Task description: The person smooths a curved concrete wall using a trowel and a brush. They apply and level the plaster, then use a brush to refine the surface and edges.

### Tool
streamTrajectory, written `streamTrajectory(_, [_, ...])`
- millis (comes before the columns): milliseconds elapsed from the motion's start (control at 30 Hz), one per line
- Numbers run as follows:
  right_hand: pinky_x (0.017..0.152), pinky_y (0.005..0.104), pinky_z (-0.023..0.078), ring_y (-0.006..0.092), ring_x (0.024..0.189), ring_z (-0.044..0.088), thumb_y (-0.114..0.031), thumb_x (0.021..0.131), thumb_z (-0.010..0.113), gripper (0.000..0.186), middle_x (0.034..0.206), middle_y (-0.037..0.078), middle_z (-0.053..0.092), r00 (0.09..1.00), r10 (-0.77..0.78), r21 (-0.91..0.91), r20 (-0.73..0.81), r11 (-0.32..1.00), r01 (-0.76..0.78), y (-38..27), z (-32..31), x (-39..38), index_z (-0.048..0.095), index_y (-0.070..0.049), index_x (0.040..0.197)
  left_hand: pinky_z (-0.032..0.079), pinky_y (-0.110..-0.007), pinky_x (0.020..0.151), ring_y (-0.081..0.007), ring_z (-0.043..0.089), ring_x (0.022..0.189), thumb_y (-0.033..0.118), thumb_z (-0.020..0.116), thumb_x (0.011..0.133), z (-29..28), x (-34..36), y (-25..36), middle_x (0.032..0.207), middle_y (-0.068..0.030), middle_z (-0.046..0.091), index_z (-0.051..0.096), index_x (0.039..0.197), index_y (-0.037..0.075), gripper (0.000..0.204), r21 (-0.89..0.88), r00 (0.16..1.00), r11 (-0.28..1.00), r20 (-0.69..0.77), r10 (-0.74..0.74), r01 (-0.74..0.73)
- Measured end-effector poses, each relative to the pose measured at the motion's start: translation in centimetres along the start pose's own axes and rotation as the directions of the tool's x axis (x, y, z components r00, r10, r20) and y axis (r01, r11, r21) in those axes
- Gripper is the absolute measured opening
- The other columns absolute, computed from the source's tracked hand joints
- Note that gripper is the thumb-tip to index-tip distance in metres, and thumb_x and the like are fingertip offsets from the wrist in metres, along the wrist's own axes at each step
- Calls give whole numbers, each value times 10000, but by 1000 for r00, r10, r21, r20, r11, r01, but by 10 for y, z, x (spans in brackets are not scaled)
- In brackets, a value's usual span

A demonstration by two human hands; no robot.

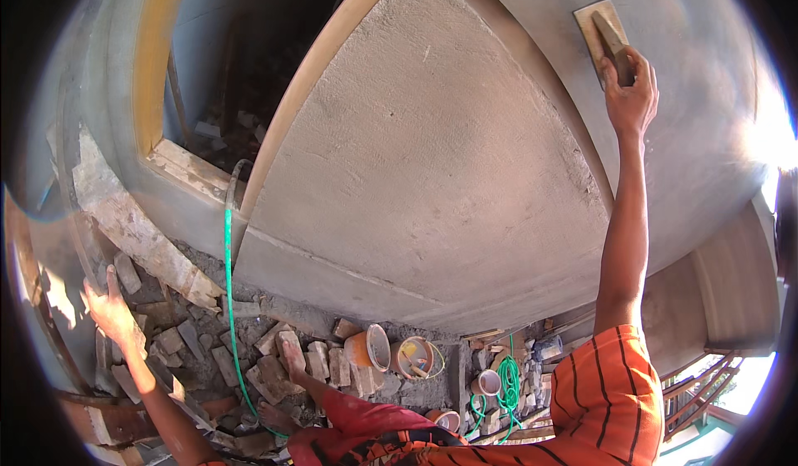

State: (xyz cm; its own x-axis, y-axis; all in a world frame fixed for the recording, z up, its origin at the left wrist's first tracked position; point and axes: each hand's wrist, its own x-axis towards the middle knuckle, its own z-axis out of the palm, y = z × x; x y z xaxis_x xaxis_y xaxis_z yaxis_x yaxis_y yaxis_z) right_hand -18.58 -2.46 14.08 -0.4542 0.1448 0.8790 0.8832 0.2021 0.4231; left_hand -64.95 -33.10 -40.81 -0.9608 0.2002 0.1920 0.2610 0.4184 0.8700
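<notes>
My right hand (632,92) is raised at the upper right, its fingers closed round the handle of a rectangular wooden plastering float (594,35). The float's flat face lies against the smooth grey wall (690,108). At the lower left, my left hand (115,312) is by a long thin pole (73,229), which seems to run between thumb and fingers; part of the grip is hidden. Between my arms stands a broad plastered panel (424,142), rougher in texture than the wall at the right.
A window opening with a yellowish frame (148,59) is at the upper left. A green hose (230,300) hangs from its sill. Below lie loose bricks (274,374), an orange bucket (359,350), another bucket (416,358) and a coiled green hose (509,383). My bare feet stand among the bricks.
</notes>
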Motion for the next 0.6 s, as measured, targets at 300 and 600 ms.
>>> streamTrajectory(300, [917, 362, 376, 200, 1034, 554, -116, 746, 699, 405, 1082, 15, 599, 855, -466, -60, 227, 870, 490, 29, 0, -40, 623, -194, 1136, 439, -402, 903, -358, 598, 1033, 500, 636, 835, 9, 3, -17, 1143, -256, 607, 456, 1316, -29, 737, 85, 997, 996, -74, -26, 32])
streamTrajectory(600, [887, 387, 389, 233, 1035, 557, -259, 768, 704, 400, 1078, 46, 611, 920, -387, -40, -59, 922, 386, -91, 40, 59, 606, -173, 1147, 418, -424, 936, -386, 546, 1106, 490, 641, 829, -5, 4, -9, 1232, -245, 556, 474, 1296, -29, 718, 74, 1000, 997, -29, 2, 1])
